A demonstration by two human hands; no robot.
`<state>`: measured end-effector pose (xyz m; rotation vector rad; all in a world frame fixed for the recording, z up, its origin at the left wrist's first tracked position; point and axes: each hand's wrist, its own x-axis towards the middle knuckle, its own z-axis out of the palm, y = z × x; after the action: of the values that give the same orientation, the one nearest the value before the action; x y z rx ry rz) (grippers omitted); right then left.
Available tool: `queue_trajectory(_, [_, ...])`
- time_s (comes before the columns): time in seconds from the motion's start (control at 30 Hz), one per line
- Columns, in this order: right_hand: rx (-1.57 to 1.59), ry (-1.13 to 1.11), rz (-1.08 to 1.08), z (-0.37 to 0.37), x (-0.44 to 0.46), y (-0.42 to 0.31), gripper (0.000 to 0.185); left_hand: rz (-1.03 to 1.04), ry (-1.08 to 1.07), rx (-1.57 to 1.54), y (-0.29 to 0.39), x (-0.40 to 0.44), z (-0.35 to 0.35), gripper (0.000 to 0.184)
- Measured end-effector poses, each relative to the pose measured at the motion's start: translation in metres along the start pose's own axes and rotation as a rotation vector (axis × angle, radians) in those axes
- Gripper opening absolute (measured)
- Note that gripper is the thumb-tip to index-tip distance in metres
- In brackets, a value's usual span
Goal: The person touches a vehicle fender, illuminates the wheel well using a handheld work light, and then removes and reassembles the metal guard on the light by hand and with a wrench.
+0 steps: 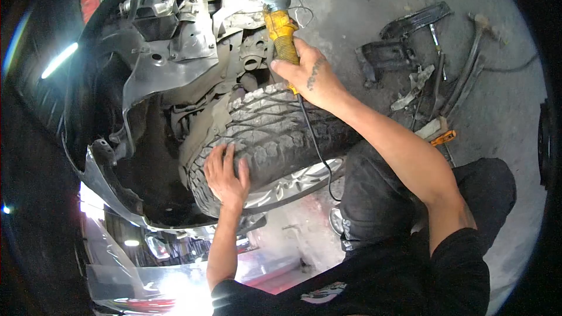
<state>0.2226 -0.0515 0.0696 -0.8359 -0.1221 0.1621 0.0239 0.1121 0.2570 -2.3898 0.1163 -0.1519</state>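
Observation:
My right hand [310, 75] is wrapped round the ribbed grip of a yellow corded work light [284, 35], whose silvery head points up toward the car's bare front structure [187, 41]. A black cord hangs from the grip's lower end, over the tyre. My left hand [226, 174] rests on the tread of the car's tyre [272, 131], fingers apart and holding nothing. The tyre sits in an open wheel arch [140, 152], and its silver rim [293, 184] shows below.
On the concrete floor to the right lie black plastic parts [386, 55], a hammer [481, 23], bars and an orange-handled tool [443, 138]. My bent leg [374, 193] is close beside the tyre. A bright tube light [60, 60] shines at the left.

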Motion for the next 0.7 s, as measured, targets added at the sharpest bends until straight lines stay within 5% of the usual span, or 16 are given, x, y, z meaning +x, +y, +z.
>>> queue_trajectory(0.33, [0.037,-0.006,0.061,0.001,-0.013,-0.013,0.039,0.032,0.042,-0.034,-0.004,-0.002,0.000,0.041])
queue_trajectory(0.7, [-0.272,0.003,-0.007,0.002,-0.040,-0.024,0.041,0.068,0.090,-0.127,-0.011,-0.007,-0.002,0.038])
